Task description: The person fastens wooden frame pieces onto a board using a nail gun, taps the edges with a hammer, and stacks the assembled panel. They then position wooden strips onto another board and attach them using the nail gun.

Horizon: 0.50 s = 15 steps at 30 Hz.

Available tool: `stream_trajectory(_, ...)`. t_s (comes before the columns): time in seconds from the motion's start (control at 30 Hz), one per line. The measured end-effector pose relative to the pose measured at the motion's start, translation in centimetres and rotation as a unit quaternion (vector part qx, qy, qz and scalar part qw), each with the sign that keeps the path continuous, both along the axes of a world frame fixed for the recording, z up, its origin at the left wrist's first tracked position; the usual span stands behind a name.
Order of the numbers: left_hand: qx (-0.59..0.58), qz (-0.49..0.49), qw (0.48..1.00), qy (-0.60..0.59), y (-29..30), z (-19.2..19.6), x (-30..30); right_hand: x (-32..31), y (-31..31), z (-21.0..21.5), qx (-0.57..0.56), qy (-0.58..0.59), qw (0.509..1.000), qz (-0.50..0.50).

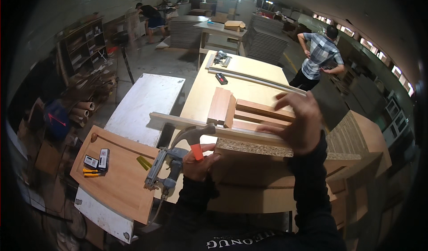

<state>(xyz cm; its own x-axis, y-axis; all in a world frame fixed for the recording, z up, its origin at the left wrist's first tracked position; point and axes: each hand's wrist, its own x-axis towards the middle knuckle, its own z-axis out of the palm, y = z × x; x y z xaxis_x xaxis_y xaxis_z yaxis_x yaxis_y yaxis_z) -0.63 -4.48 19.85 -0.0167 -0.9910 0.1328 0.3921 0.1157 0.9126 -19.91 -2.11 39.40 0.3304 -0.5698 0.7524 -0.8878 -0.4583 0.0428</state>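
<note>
From where I stand, the left hand (199, 165) is curled round the orange neck of a hammer (194, 135), just below its steel head, which points up over the near side of the bench (249, 66). Right of it lies the rough edge of a chipboard panel (254, 146), with reddish wooden pieces (223, 106) on its far side. The right hand (301, 121) is raised at their right, its fingers spread and blurred; I cannot tell whether any fingertip touches the wood. This looks to me like a pause for handling or setting pieces, with no blow being struck. I'd judge the next move calls for 1 hand to steady the wood and a lower grip on the hammer. Both forearms reach away from the body, the right lifted higher.
</note>
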Motion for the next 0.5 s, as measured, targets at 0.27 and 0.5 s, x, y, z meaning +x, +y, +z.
stream_trajectory(0.27, -0.015, -0.023, 0.999, 0.019, -0.1, 1.6, 0.2, 1.0, 4.2, -7.6, 0.154, 0.133, 0.979, 0.003)
stream_trajectory(0.5, 0.003, -0.017, 0.999, -0.051, -0.8, 1.5, 0.6, -0.3, 2.7, -8.5, 0.126, 0.031, 0.991, 0.037)
